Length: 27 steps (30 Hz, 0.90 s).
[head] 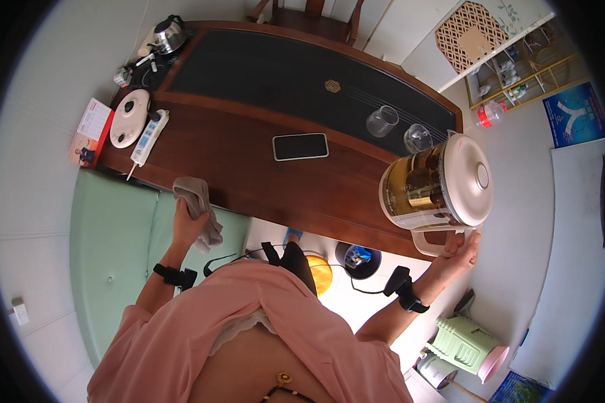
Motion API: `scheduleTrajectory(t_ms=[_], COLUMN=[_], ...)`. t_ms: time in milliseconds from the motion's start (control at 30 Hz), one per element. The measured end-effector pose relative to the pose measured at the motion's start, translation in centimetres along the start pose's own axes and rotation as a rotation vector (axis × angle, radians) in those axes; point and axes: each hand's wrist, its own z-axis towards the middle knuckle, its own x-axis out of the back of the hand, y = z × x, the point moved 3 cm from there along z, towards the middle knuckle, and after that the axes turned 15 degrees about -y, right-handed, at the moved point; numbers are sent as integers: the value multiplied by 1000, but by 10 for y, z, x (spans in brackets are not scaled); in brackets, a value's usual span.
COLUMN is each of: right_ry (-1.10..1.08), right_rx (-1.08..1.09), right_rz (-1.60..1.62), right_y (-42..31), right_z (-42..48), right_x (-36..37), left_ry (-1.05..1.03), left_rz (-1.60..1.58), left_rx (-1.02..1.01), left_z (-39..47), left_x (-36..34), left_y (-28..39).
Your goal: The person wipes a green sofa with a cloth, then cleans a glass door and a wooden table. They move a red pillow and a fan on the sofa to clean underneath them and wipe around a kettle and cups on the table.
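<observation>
My left hand [187,225] grips a folded grey-brown cloth [201,201] at the near left edge of the wooden table [222,146]. On the right, my right hand [454,254] has hold of the handle of a glass electric kettle [418,186]. The kettle has a pale lid and amber liquid inside; whether its base touches the table I cannot tell. Two clear glasses, one a tumbler [382,121] and the other a rounder glass [417,138], are just beyond the kettle. A smartphone [300,146] with a dark screen lies between my hands.
At the left end are a white kettle base [130,119], a power strip [150,138], a desk calendar [91,132] and a steel kettle [168,35]. A plastic bottle [489,115] is at the far right. Below sit a green bench [112,221], a waste bin [370,263] and a yellow stool [319,274].
</observation>
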Motion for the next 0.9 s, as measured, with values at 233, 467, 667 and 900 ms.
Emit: scheduleTrajectory(t_ms=[233,467,667,900], right_ry=[178,266,254,196], right_rx=[-78,-183,-236,-306], right_rz=[-9,13,-3,7], right_y=[36,86,117,142], right_z=[44,76,99,117], right_x=[62,97,102,104], left_ry=[0,13,-22,-40], left_rz=[22,269,376,455], left_rx=[118,224,278,331], left_z=[50,64,66,69], left_x=[-43,-66,-81,-84], left_y=[30,20,19,18])
